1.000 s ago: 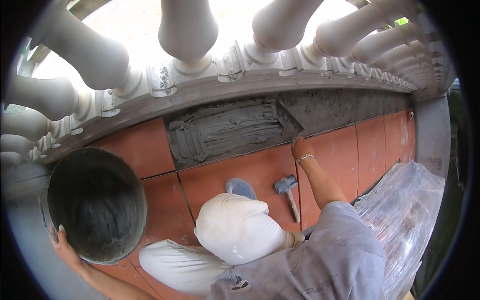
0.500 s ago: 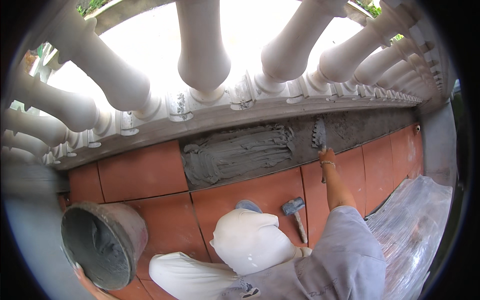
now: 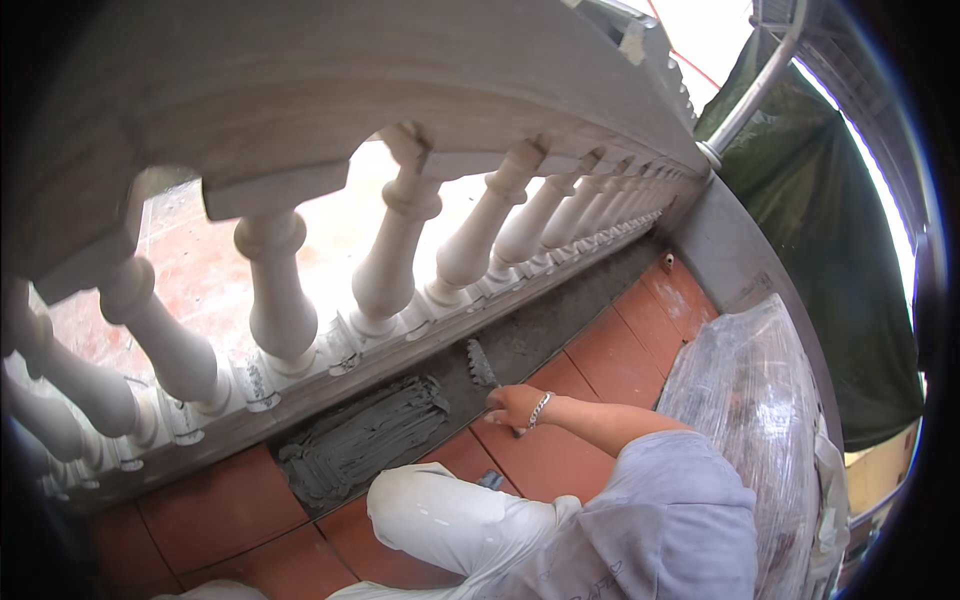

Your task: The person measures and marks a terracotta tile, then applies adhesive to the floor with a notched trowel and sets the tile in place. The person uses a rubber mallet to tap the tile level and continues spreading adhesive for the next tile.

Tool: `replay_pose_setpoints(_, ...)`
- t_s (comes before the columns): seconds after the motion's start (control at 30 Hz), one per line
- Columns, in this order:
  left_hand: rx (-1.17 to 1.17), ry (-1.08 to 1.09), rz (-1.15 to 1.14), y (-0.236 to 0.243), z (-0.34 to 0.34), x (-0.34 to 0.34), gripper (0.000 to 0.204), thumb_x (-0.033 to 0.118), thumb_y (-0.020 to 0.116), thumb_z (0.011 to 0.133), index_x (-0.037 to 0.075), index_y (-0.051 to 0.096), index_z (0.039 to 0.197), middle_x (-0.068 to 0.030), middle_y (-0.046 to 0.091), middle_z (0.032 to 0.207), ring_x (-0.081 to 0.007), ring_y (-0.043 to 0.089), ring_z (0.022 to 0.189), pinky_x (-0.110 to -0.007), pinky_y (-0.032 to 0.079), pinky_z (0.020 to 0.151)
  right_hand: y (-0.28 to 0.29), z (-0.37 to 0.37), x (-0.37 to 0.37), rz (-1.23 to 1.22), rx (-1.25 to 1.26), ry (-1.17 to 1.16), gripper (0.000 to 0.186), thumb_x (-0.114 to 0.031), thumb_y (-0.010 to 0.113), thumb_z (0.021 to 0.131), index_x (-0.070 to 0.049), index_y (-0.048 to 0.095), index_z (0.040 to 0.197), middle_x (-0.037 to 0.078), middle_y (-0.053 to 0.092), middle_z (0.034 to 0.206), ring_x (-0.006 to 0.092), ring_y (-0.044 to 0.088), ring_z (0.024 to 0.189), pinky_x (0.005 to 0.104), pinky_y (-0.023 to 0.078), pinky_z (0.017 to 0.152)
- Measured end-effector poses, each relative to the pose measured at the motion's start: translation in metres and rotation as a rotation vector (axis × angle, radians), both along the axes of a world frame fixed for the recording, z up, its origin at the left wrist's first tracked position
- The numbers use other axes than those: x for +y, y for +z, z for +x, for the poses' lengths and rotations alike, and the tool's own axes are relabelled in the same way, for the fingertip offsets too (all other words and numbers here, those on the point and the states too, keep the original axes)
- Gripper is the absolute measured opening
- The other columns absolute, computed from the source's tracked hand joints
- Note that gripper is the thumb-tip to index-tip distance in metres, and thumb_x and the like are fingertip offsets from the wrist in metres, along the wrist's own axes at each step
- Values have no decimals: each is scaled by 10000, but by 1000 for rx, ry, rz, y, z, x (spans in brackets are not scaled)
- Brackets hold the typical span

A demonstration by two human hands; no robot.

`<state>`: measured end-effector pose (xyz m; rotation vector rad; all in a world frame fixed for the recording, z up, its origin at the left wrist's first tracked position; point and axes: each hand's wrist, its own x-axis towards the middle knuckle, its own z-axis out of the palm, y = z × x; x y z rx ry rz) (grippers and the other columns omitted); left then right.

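- Head view: the person's right hand is closed around the handle of a notched trowel, a silver chain bracelet lying at the wrist.
- The trowel's grey-smeared blade points away from the person, its toothed edge toward the left; it is over a bare grey strip of floor. Whether it touches the strip cannot be told.
- The left hand is outside the picture, so the state of its grip cannot be told.
- Left of the trowel, well apart from its blade, wet grey mortar lies on the same strip in a roughly rectangular bed, its top ridged with streaks.
- Reddish-orange tiles border the mortar at its left end and along the side nearer the person; dark joints run between them.
- A small blue-grey block sits on the tiles, partly hidden behind a knee in white trousers.
- Pale balusters line the strip's far side, beneath a broad rail.
- To the right, beyond the grey sleeve, a bundle wrapped in clear plastic rests near a low grey wall, with a dark green sheet hanging behind.
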<state>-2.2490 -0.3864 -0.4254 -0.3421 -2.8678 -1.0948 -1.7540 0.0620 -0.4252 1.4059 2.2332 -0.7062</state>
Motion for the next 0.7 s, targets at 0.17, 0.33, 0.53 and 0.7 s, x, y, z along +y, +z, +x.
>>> replay_pose_setpoints(0.17, -67, -225, -33, 66, 14, 88, 460, 242, 581, 942, -20, 522, 1315, -77, 607, 1115, -171, 591, 941, -283, 442, 743, 119, -26, -35, -243, 190, 13, 420, -376, 655, 885, -29, 632, 1120, 196, 682, 1094, 353, 653, 1027, 433, 505, 882)
replay_pose_setpoints(0.33, -155, -420, -105, 128, 32, 151, 450, 246, 586, 940, -16, 531, 1302, -68, 609, 1087, -163, 590, 911, -277, 434, 709, 179, 8, -43, -289, -220, 34, 391, -371, 631, 908, -57, 623, 1139, 180, 681, 1093, 355, 650, 1030, 446, 500, 887)
replay_pose_setpoints(0.53, -288, -637, -233, 219, 53, 221, 438, 250, 593, 939, -12, 541, 1286, -57, 611, 1053, -153, 590, 875, -269, 423, 668, 236, 58, -67, -343, -106, -174, 427, -405, 618, 904, -68, 635, 1165, 186, 677, 1116, 364, 635, 1065, 474, 487, 909)
replay_pose_setpoints(0.7, -426, -767, -335, 295, 66, 266, 428, 254, 598, 937, -8, 549, 1273, -48, 613, 1025, -145, 589, 845, -263, 415, 634, 298, 108, -75, -363, -187, -287, 401, -398, 607, 898, -58, 698, 1091, 208, 685, 1092, 367, 647, 1046, 468, 496, 905)
